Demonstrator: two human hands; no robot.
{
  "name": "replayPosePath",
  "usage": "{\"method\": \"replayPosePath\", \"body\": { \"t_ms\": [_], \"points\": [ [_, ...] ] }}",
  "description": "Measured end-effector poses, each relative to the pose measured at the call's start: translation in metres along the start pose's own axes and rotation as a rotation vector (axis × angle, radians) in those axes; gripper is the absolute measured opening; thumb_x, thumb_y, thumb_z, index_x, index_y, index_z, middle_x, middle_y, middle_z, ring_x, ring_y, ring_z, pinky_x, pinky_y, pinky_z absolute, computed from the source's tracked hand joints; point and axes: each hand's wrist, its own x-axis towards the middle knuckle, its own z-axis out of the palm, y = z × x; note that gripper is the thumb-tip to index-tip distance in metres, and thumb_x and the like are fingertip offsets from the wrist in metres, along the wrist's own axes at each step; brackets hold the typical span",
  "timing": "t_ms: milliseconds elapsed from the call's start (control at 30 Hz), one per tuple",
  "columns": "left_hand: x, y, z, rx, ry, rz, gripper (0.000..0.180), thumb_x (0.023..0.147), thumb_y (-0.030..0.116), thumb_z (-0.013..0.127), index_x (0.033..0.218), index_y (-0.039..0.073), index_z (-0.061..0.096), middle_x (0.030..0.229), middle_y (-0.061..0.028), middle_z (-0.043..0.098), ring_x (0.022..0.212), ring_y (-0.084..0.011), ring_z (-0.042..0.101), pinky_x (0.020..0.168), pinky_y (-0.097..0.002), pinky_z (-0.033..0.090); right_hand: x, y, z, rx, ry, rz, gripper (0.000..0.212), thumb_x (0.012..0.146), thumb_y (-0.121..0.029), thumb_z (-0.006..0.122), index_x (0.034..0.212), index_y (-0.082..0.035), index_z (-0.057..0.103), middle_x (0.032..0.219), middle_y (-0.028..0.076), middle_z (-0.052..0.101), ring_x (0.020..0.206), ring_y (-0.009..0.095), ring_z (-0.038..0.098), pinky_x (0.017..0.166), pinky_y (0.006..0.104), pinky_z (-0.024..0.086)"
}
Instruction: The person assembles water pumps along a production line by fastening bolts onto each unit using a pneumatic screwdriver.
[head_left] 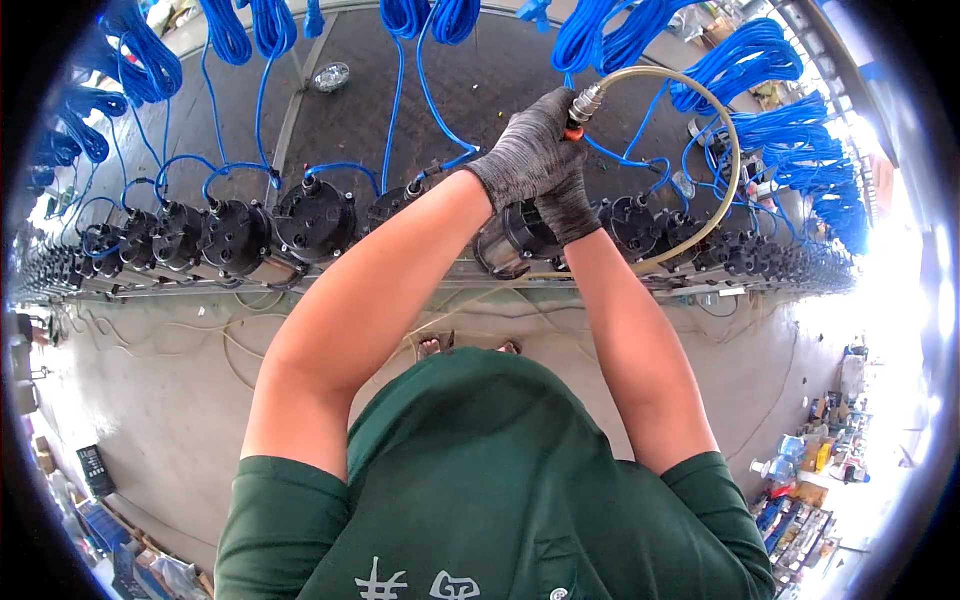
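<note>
Both my hands wear dark grey knit gloves and meet above the row of black-capped cylinders. My left hand (525,148) is closed at the metal hose coupling (586,103), which has an orange piece (573,133) at its lower end. A yellowish clear hose (737,150) loops from the coupling out to the right and back down. My right hand (568,205) sits just under the left, its fingers curled and mostly hidden behind it. Below my hands a black-capped metal cylinder (512,240) leans out of line with the others, partly covered by them.
More black-capped cylinders (237,238) line the bench edge on both sides, with blue cables attached. Bundled blue cables (740,65) hang around the dark bench top (350,110). Thin hoses trail over the floor (190,380). Boxes and bottles (800,455) stand at the right.
</note>
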Motion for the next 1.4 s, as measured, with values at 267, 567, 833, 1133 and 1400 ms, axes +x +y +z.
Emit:
{"method": "replayPosePath", "body": {
  "t_ms": [267, 567, 833, 1133, 1400],
  "points": [
    [0.002, -0.010, 0.006, -0.276, -0.043, -0.003, 0.054, 0.084, -0.011, 0.066, 0.132, 0.006, 0.050, 0.118, -0.0063, 0.062, 0.115, -0.0174, 0.057, 0.105, -0.0338, 0.045, 0.005, 0.030, -0.022, 0.345, 0.043, 0.164, 0.040, 0.098, -0.027, 0.059, 0.130, -0.005, 0.053, 0.120, 0.014, 0.065, 0.114, 0.027, 0.062, 0.103, 0.0420, 0.050],
    [-0.005, 0.001, -0.001, -0.264, -0.112, 0.006, 0.054, 0.086, -0.005, 0.070, 0.134, 0.006, 0.049, 0.121, -0.0066, 0.062, 0.116, -0.0162, 0.057, 0.105, -0.0353, 0.046, 0.002, 0.015, -0.013, 0.622, 0.097, 0.215, 0.039, 0.098, -0.027, 0.060, 0.129, -0.005, 0.055, 0.122, 0.012, 0.064, 0.112, 0.026, 0.063, 0.101, 0.0413, 0.051],
    [-0.007, 0.003, -0.005, -0.163, -0.061, 0.051, 0.047, 0.084, 0.002, 0.074, 0.127, 0.005, 0.056, 0.118, -0.0099, 0.067, 0.110, -0.0208, 0.063, 0.101, -0.0365, 0.050, 0.004, 0.018, -0.021, 0.738, -0.256, 0.189, 0.042, 0.102, -0.033, 0.058, 0.134, -0.006, 0.052, 0.125, 0.010, 0.063, 0.116, 0.023, 0.061, 0.103, 0.0413, 0.050],
    [-0.007, 0.020, 0.007, 0.251, 0.099, 0.039, 0.045, 0.080, 0.017, 0.080, 0.117, 0.002, 0.059, 0.109, -0.0209, 0.068, 0.105, -0.0392, 0.066, 0.093, -0.0444, 0.054, 0.013, 0.028, -0.016, 0.786, 0.057, 0.256, 0.041, 0.105, -0.042, 0.051, 0.130, -0.009, 0.053, 0.120, 0.009, 0.062, 0.114, 0.022, 0.060, 0.102, 0.0406, 0.049],
    [-0.004, 0.012, 0.006, 0.186, 0.136, -0.014, 0.049, 0.077, 0.020, 0.085, 0.116, 0.003, 0.060, 0.107, -0.0172, 0.069, 0.101, -0.0343, 0.067, 0.093, -0.0409, 0.054, 0.007, 0.025, -0.014, 0.428, 0.055, 0.219, 0.044, 0.106, -0.044, 0.048, 0.133, -0.009, 0.051, 0.122, 0.009, 0.061, 0.116, 0.023, 0.059, 0.104, 0.0402, 0.048]
  ]
}}
